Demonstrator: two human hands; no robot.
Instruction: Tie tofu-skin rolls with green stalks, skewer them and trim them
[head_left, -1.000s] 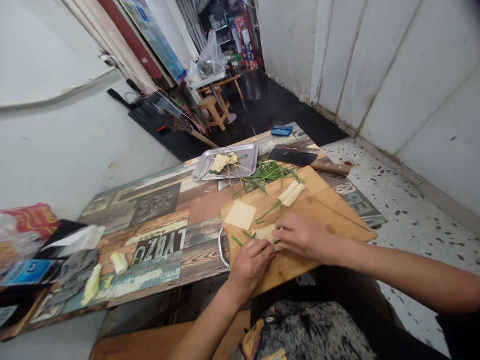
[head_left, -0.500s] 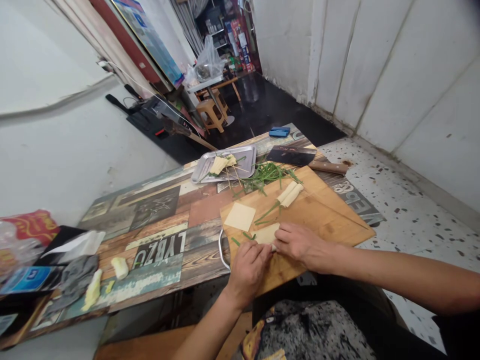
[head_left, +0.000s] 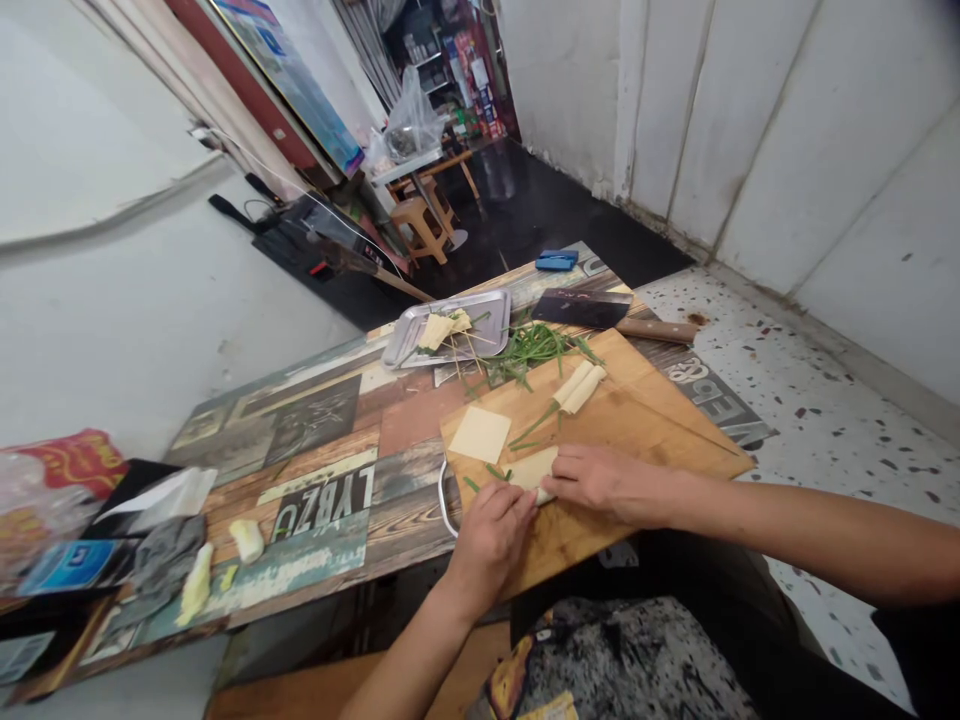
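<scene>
In the head view, the person's two hands are working close together at the near left part of a wooden cutting board point(head_left: 652, 425), which is resting on the desk point(head_left: 409, 425). The left hand point(head_left: 491, 532) and the right hand point(head_left: 598, 482) are pinching the near edge of a partly rolled sheet point(head_left: 531, 466) with bent fingers (the fingertips are partly hiding the roll). This sheet is lying on the board, between and just beyond the hands. Short green pieces point(head_left: 496, 472) are lying at its left end. A flat square sheet point(head_left: 480, 434) is lying beyond them, near the board's left edge. Two pale rolls point(head_left: 580, 387) are lying side by side farther up the board, with green stalks protruding from their lower left ends. A heap of green stalks point(head_left: 538, 344) is sitting at the board's far edge. A metal tray point(head_left: 496, 308) is standing to the left of the heap and is holding skewered pale pieces point(head_left: 442, 328). A cleaver point(head_left: 583, 308) is lying beyond the board, its wooden handle pointing right.
</scene>
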